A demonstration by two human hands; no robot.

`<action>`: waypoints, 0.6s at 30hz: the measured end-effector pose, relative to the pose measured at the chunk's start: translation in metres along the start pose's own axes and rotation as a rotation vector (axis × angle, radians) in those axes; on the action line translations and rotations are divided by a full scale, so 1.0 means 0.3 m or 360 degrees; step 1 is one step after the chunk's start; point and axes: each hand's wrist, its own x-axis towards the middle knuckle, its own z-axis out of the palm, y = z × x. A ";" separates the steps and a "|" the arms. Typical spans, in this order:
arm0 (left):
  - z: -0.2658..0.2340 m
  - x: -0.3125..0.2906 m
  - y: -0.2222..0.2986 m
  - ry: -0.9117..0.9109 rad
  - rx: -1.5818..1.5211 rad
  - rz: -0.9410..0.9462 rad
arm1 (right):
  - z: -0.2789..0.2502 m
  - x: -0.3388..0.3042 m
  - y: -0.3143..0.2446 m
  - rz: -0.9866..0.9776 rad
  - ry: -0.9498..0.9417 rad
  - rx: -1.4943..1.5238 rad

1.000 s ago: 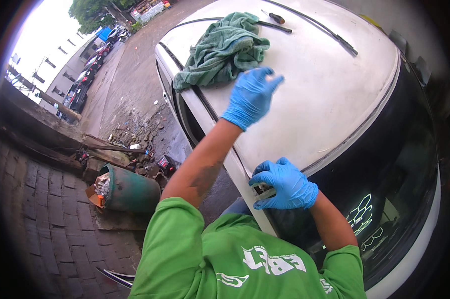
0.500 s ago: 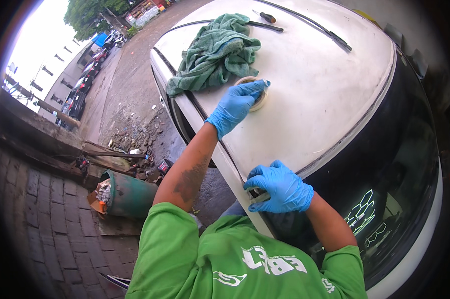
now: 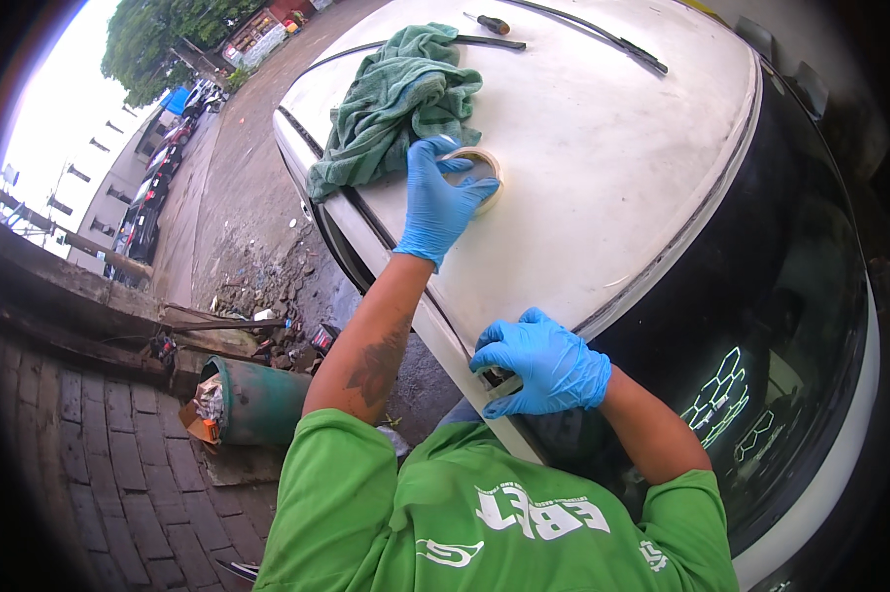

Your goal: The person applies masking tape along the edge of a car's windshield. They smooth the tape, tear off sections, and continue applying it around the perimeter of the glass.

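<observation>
My left hand (image 3: 438, 202), in a blue glove, reaches over a pale roll of tape (image 3: 495, 168) on the white car roof (image 3: 573, 187). Its thumb and fingers are spread but curve about the roll's rim, seemingly gripping it. A small whitish bit shows by the raised fingertip. My right hand (image 3: 553, 365), gloved too, curls at the roof's near corner around a small dark thing (image 3: 497, 376) with a greyish edge, mostly covered by fingers. Just beyond the left hand lies a crumpled green towel (image 3: 391, 118).
Two black wiper-like strips, one on the left (image 3: 489, 41) and one on the right (image 3: 612, 41), and a screwdriver (image 3: 493, 24) lie farther up the roof. Dark glass (image 3: 750, 286) curves down at the right. A green bin (image 3: 262, 403) with rubbish lies beside paving at the left.
My left hand has gone from a pinch over the roll to fingers spread around its rim. My right hand keeps its grip at the corner. The whole view has shifted slightly.
</observation>
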 end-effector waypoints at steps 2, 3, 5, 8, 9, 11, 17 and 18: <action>-0.020 0.016 0.020 0.0026 0.0264 0.0072 | -0.001 0.001 0.001 0.0004 -0.0004 -0.0004; -0.020 0.018 0.034 -0.0003 0.0264 0.0060 | -0.002 0.003 0.001 0.0006 -0.0006 -0.0001; -0.022 0.015 0.065 -0.0055 0.0265 0.0031 | -0.005 0.005 0.001 0.0011 -0.0018 0.0014; -0.061 0.010 0.100 0.0020 0.0924 0.0767 | -0.014 0.012 0.004 0.0025 -0.0049 0.0046; -0.070 -0.011 0.122 0.0018 0.0847 0.0745 | -0.011 0.007 0.010 0.0045 -0.0054 0.0077; -0.110 -0.071 0.200 0.0026 0.0707 0.0682 | -0.006 0.003 0.010 0.0068 -0.0051 0.0110; -0.241 -0.515 0.416 -0.0365 0.0241 -0.0539 | -0.009 -0.001 0.001 0.0091 -0.0026 0.0106; -0.244 -0.553 0.435 -0.0403 0.0169 -0.0655 | -0.005 -0.003 0.006 0.0087 -0.0016 0.0087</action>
